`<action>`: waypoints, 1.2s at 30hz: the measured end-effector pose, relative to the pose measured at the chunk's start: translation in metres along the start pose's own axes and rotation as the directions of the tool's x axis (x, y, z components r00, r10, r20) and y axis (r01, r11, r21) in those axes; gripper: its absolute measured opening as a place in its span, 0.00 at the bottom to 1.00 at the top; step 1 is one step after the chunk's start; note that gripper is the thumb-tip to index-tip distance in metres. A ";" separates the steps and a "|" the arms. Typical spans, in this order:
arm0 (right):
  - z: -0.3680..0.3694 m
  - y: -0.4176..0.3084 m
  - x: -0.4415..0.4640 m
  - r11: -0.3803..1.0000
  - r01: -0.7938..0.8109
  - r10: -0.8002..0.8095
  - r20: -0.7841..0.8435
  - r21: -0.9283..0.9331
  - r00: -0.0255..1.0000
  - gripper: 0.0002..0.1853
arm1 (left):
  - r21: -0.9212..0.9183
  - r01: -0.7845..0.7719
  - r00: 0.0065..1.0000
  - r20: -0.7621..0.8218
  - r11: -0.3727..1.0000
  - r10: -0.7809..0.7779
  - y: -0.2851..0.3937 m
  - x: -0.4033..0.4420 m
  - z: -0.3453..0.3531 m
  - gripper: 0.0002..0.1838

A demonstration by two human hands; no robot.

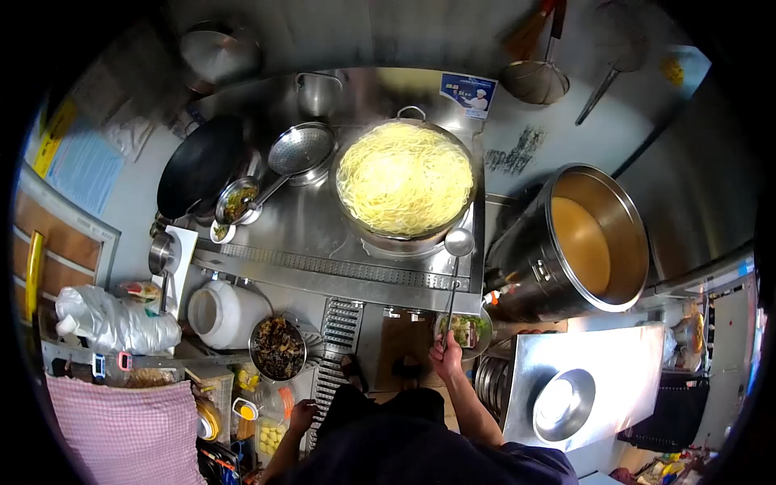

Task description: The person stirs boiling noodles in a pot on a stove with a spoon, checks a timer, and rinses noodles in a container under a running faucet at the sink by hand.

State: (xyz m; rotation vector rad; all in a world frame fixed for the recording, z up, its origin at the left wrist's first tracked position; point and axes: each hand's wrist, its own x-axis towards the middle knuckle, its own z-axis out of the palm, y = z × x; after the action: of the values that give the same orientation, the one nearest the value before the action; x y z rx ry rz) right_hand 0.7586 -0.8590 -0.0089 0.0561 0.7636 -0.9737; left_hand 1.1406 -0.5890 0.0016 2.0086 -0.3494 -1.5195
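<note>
My right hand is closed around the handle of a metal ladle, whose round bowl points away from me at the stove's front edge. Just ahead of the ladle stands a large pot of pale yellow noodles, heaped up to its rim. A bowl with green leafy food is beside my right hand, partly hidden by it and the ladle handle. My left hand hangs low near my body, fingers curled in, with nothing visible in it. Near it is a pan of dark chopped food.
On the right stands a tall steel pot of brown broth; nearer is a metal table with a steel bowl. A perforated strainer, a black wok and a small pan sit at the stove's left. Strainers hang at upper right.
</note>
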 end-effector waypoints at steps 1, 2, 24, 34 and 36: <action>0.007 0.008 -0.012 1.000 0.016 -0.016 -0.007 0.003 1.000 0.22 | 0.055 -0.006 1.000 0.020 0.998 0.005 -0.001 0.005 -0.011 0.18; 0.016 0.015 -0.022 0.965 0.151 -0.172 -0.081 -0.215 0.982 0.22 | 0.095 0.002 1.000 0.021 0.995 -0.004 -0.007 0.018 -0.022 0.18; 0.306 -0.171 0.146 -0.430 0.064 -0.740 0.392 -0.901 0.546 0.17 | -0.496 -0.027 0.982 -0.174 0.868 -0.069 -0.017 0.070 -0.166 0.12; 0.294 -0.171 0.196 -0.507 0.159 -0.562 0.465 -0.847 0.684 0.15 | 0.090 -0.076 0.978 -0.185 0.993 0.092 -0.098 0.002 -0.097 0.12; 0.285 -0.169 0.191 -0.549 0.196 -0.482 0.499 -0.813 0.720 0.15 | 0.109 -0.109 0.975 -0.183 0.988 0.128 -0.093 0.004 -0.095 0.11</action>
State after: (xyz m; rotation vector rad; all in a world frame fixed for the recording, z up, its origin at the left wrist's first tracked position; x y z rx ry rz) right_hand 0.8515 -1.2006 0.1350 -2.0358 1.7164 -0.6126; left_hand 1.2178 -0.4897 -0.0404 2.1478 -0.4646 -1.2478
